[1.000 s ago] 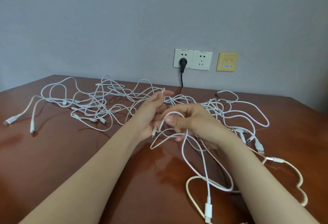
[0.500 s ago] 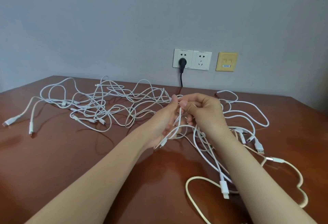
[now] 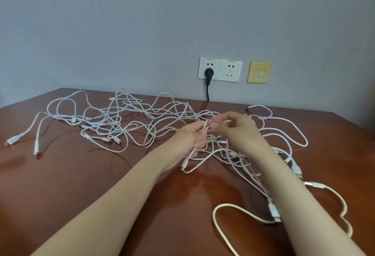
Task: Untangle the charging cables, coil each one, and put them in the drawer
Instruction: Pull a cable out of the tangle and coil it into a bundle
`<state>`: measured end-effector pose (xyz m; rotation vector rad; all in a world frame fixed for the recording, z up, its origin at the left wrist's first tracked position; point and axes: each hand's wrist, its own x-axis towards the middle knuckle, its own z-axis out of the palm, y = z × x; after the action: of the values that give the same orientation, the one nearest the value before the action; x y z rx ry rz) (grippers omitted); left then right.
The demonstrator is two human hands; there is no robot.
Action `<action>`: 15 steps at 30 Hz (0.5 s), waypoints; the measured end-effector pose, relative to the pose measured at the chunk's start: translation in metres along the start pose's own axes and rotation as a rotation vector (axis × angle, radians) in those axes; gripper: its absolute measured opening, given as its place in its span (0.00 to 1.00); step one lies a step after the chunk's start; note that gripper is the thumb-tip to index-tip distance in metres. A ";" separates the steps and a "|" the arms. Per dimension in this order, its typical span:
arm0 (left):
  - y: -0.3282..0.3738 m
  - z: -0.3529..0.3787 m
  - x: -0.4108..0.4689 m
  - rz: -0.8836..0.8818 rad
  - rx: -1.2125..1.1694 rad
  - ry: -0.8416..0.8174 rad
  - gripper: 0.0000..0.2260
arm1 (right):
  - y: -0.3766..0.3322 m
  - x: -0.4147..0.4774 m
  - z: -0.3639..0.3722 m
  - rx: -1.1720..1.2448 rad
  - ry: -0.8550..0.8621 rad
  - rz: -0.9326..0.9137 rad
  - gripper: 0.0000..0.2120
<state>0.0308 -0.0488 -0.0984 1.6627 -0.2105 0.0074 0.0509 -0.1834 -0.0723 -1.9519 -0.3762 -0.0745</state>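
Hands [image 3: 215, 132] pinch 1 white cable [image 3: 206, 125] above the tangle [image 3: 125, 126].

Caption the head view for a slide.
Left hand and right hand pinch a white cable above the tangle of cables on a brown table.

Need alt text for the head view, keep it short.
The left hand and right hand pinch one white cable over a tangle of white charging cables spread on a brown table. Behind, a black plug sits in a wall socket.
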 end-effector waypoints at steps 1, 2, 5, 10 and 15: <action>0.001 0.000 -0.002 0.009 -0.020 -0.017 0.07 | 0.002 0.000 0.002 -0.101 0.004 -0.057 0.03; 0.003 0.000 -0.005 0.005 -0.047 -0.033 0.07 | 0.003 0.000 0.004 -0.165 -0.001 -0.099 0.05; 0.001 -0.002 -0.007 -0.034 -0.076 -0.070 0.08 | 0.006 0.000 0.007 -0.254 0.024 -0.178 0.04; 0.005 -0.004 -0.007 -0.106 -0.172 -0.131 0.09 | 0.002 0.000 0.004 -0.224 0.117 -0.287 0.04; 0.004 -0.002 -0.008 -0.154 -0.190 -0.190 0.12 | 0.005 0.002 0.003 -0.245 0.066 -0.301 0.08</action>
<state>0.0224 -0.0462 -0.0948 1.4861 -0.2192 -0.2793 0.0539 -0.1818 -0.0773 -2.1121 -0.6391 -0.3950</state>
